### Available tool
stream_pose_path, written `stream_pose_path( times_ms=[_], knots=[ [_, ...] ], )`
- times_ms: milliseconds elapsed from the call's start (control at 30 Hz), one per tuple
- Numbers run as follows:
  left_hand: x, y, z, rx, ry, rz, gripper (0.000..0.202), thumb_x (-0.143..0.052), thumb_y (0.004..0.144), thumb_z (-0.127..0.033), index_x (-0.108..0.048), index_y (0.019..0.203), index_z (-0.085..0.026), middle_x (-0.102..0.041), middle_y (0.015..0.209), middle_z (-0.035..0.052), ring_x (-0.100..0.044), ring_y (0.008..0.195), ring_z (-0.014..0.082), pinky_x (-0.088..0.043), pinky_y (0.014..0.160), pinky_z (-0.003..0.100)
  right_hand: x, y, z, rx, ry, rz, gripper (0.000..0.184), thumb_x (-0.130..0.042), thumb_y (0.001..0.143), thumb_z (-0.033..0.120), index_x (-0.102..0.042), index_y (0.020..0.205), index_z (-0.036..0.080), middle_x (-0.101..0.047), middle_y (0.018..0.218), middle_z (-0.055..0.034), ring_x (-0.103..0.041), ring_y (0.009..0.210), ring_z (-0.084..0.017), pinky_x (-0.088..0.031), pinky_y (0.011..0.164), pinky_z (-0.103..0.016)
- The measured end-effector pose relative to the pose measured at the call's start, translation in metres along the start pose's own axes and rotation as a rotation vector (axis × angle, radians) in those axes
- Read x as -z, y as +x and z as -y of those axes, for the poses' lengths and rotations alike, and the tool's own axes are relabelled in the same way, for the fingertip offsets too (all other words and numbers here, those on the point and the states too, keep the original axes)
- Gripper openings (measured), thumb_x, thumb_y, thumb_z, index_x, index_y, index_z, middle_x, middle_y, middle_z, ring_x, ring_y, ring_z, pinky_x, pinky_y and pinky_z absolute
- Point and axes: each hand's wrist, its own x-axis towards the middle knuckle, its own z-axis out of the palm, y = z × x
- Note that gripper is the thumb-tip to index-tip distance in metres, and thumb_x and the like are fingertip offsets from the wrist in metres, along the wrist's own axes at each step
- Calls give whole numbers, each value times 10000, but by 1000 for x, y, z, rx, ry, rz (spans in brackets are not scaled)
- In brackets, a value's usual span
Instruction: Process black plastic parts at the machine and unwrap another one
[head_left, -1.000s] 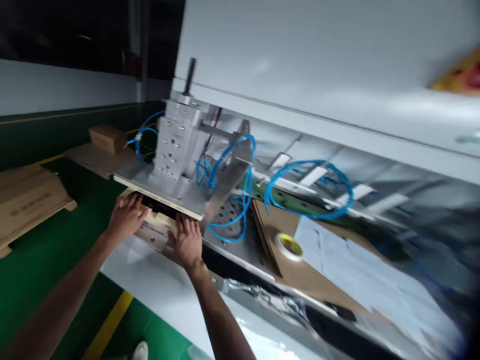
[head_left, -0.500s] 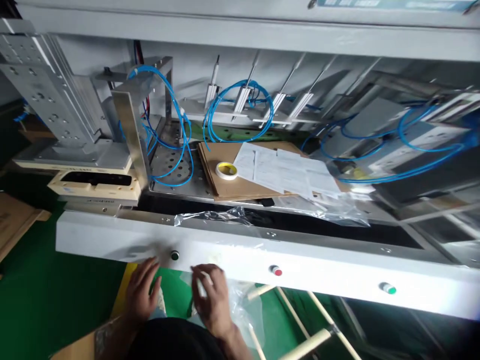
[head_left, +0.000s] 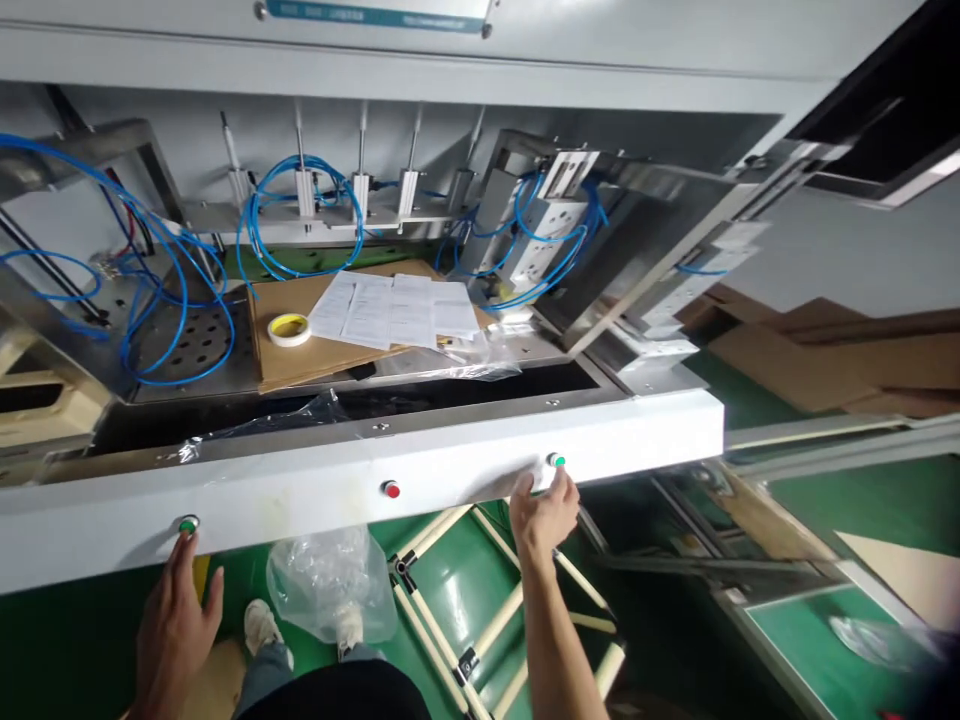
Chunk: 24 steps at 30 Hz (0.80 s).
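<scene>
My left hand (head_left: 178,605) is at the left green push button (head_left: 189,524) on the white front panel (head_left: 300,475) of a machine. Its fingers are stretched out, and the fingertips reach the button's lower edge. My right hand (head_left: 546,508) is at the right green push button (head_left: 556,460), with a fingertip at or just under it; whether it presses cannot be seen. The fingers of this hand are bent and apart, holding nothing. Between the hands, a red push button (head_left: 391,489) sits on the same panel.
Behind the panel, papers (head_left: 397,310) and a tape roll (head_left: 289,329) lie on cardboard (head_left: 274,368). Coiled blue air hoses (head_left: 251,225) hang near several cylinders. Below are a clear plastic bag (head_left: 330,580) and a cream tube frame (head_left: 495,630) on the green floor.
My hands have moved apart, from below the panel's left part to the two green buttons. The view has swung to the right, bringing the panel's right end into sight.
</scene>
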Motion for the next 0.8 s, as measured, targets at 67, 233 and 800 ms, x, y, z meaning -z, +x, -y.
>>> stream_pose_path(
  times_ms=[67,233,800],
  knots=[
    [3,0,-2,9,8,7,692,-542,1052,-433,-322,1658,-181,-628,1478,249,-763,1082,382,-639,775,465,-8,15,-12,-18,0,-4,622,-514,907,406,-643,1391,37,-667,1315,-302,-656,1122,-399,-529,921,-528],
    [9,10,-13,59,80,-12,628,-531,1051,-474,-423,1566,-131,-741,975,131,-752,788,325,-592,657,418,-23,24,-21,-44,13,-34,535,-486,928,358,-702,1311,52,-695,1260,-281,-664,1112,-395,-524,874,-501],
    [15,121,-43,-19,-2,7,495,-496,1086,-420,-542,1501,-155,-533,1618,212,-518,1500,375,-412,1252,607,-17,-79,143,944,335,276,438,-528,1055,415,-661,1415,203,-691,1424,-167,-630,1318,-330,-494,1100,-517]
  ],
)
